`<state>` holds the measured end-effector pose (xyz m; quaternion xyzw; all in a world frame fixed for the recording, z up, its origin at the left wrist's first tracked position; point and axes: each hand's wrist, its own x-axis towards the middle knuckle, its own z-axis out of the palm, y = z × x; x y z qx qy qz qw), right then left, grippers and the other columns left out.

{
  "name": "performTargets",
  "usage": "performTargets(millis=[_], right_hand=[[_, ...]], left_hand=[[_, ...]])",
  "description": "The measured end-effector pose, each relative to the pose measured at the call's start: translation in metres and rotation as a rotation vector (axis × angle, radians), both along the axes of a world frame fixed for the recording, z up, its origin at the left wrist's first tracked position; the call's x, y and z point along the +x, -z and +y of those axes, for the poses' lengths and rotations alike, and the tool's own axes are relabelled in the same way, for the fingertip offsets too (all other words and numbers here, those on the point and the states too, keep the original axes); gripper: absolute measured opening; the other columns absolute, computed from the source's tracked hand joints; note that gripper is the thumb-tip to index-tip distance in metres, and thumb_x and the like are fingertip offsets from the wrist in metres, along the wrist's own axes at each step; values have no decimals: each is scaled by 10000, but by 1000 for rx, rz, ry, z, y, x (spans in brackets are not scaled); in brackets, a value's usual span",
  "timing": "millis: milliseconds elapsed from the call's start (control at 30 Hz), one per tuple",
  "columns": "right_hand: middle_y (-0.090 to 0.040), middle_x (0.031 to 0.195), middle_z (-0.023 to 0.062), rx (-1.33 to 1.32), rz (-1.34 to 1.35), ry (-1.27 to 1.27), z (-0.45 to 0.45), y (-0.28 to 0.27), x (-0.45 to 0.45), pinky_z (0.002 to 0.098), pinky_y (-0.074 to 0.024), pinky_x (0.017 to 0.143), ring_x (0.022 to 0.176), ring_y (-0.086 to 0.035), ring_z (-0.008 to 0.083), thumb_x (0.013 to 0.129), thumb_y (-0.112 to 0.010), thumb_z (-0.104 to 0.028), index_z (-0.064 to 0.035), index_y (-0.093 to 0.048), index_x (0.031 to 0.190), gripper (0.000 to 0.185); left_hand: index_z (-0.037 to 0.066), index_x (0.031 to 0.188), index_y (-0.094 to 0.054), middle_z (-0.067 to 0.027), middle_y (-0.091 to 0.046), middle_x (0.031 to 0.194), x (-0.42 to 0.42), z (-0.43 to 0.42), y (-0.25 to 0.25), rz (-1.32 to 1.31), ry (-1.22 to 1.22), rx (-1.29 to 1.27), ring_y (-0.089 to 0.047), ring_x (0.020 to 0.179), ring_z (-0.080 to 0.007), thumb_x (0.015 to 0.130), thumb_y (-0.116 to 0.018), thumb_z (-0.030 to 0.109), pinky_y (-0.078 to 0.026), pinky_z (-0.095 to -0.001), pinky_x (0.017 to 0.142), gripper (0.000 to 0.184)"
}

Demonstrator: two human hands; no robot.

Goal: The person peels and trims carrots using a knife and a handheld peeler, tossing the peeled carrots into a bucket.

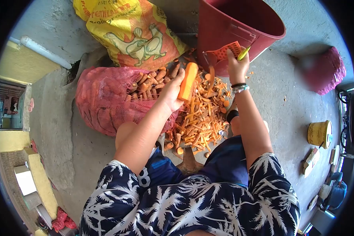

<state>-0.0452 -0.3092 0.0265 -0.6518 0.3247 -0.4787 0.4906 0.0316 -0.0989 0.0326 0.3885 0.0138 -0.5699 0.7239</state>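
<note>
My left hand [173, 91] is wrapped round a peeled orange carrot [189, 81], held upright above the floor. Further right, my right hand [238, 66] grips a yellow-green handled tool [244, 53] in front of the red bin [240, 23]. An orange perforated piece [224, 52] is beside the fingers, against the bin's side. Below both hands lies a heap of orange peelings [202, 122] with some cut carrot ends. Unpeeled carrots [147, 84] show at the mouth of a red mesh sack [102, 94], left of my left hand.
A yellow printed sack [133, 31] stands behind the mesh sack. On the right are a purple sack [324, 70], a yellow bucket [319, 134] and a block-like object [311, 161]. My legs are on either side of the peelings.
</note>
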Motion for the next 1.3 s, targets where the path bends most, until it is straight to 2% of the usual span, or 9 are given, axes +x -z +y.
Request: performTargets(millis=[233,467,567,633,767,933,1100,1200,1300], right_hand=[[-587,769,34,270,-53,-296,95,-32,-33,195,-443,552,655,-546,64,802,-643,-94,18,-505,1002,267],[-609,823,53,237,40,-384,66,-28,-14,208,-456,541,662,-566,89,788,-647,-55,21,-500,1046,307],[-612,831,53,121,-37,-187,9,-12,-1,213,-457,547,659,-562,87,784,-651,-52,10,-505,1038,299],[-614,821,49,194,-114,-57,1,-11,-3,196,-445,540,652,-559,80,789,-644,-50,13,-508,1020,275],[-615,795,44,224,-40,-308,51,-29,-21,204,-440,486,603,-559,79,815,-638,-111,-2,-522,1025,264],[-605,816,40,203,-11,-377,95,-27,-33,202,-460,572,664,-560,77,810,-638,-91,29,-505,1038,290],[-604,827,37,256,15,-461,74,-28,-20,200,-457,575,671,-560,78,795,-640,-46,30,-508,1036,285],[-610,827,41,344,-27,-422,45,-21,-3,207,-459,570,681,-568,80,786,-645,-39,19,-520,1024,275],[-623,802,56,51,40,-88,8,-8,3,221,-457,546,683,-584,91,773,-659,-55,2,-548,974,236]], left_hand=[[97,1117,-504,-46,-582,950,11,-10,16,-108,-325,154,-562,776,-167,942,-394,354,-460,-318,701,330],[58,1138,-479,-83,-560,945,-5,-10,-5,-88,-289,77,-565,779,-167,950,-388,312,-473,-317,676,329],[62,1145,-476,-86,-572,953,-1,1,1,-80,116,91,-572,805,-174,943,-414,291,-485,-318,709,312],[53,1158,-468,-96,-571,968,-1,4,3,-45,83,54,-575,816,-181,944,-411,288,-488,-326,728,324],[56,1145,-475,-92,-584,970,14,-2,18,67,-91,-23,-586,833,-194,951,-382,254,-496,-346,742,293],[72,1079,-508,-67,-606,936,2,-6,-4,35,-283,102,-594,825,-175,946,-382,268,-490,-345,746,268],[54,1163,-468,-86,-569,981,-7,-9,-5,-10,-200,-37,-583,845,-182,955,-337,224,-491,-342,746,299],[40,1160,-476,-84,-580,974,-4,-5,-3,-167,-84,77,-585,862,-165,959,-348,235,-494,-330,742,308],[34,1150,-480,-86,-587,966,-7,0,-7,-193,7,119,-582,871,-162,953,-386,275,-497,-321,729,325]])
